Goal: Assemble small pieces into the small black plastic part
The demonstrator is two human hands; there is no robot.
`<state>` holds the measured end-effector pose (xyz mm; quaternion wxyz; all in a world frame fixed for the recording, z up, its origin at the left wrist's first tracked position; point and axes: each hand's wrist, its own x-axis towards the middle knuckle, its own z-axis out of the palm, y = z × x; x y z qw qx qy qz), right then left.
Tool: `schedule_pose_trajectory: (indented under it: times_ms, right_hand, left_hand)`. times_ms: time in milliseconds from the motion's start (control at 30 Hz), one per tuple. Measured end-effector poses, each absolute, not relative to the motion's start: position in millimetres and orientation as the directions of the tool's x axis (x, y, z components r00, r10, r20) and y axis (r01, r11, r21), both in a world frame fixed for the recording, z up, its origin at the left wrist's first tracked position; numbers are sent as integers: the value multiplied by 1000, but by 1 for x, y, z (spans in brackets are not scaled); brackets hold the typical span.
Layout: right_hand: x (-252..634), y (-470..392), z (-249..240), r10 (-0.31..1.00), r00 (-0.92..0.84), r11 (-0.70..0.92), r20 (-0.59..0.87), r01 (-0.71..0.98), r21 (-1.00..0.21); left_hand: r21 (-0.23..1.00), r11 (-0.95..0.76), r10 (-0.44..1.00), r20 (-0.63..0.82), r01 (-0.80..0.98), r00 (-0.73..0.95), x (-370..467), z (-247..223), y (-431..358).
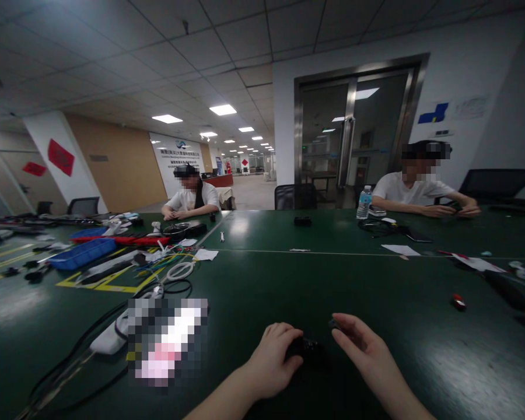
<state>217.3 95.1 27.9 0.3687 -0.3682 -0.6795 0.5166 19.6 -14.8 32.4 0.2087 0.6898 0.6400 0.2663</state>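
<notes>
On the green table directly before me lies a small black object (311, 346), too dark for its kind to be told. My left hand (276, 357) is closed around its left end, fingers over the top and thumb at the near side. A short gap to the right, my right hand (359, 344) is raised slightly, pinching a small dark piece (333, 324) between thumb and fingertips. That piece is apart from the black object. What it is cannot be made out.
Left of my hands are a white power strip (110, 337) with cables and a blue tray (84, 253). A small red item (458, 301) lies to the right. Farther back stand a water bottle (364, 203) and a black item (303, 221). Two people sit across the table.
</notes>
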Motion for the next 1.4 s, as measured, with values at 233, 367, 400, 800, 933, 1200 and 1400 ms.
schedule_pose_trajectory:
  times_ms: [233,367,400,800,933,1200,1400]
  right_hand:
    - [226,97,39,933,-359,-28,-37,32,-999]
    - [227,100,38,950,-303,-105,-74,-87,-991]
    - [226,100,39,953,-290,-130,-91,-120,-984]
    - [226,97,57,931,-254,-350,-261,-429,-833]
    - [228,99,57,876,-371,-465,-307,-483,-742]
    - [231,99,60,858,-418,-491,-299,-496,-716]
    - [229,101,57,886,-388,-418,-254,-431,-800]
  left_hand:
    - [634,-93,995,94,768,42,20,34,-15]
    - [622,-86,996,82,779,44,19,33,-15]
    - [623,-87,995,86,777,43,19,32,-15]
    - [637,-81,996,72,766,45,17,32,-15]
    - [629,-77,997,64,774,47,17,32,-15]
    - [628,-89,995,93,773,39,18,33,-16]
    - [622,-71,997,68,780,37,18,32,-15]
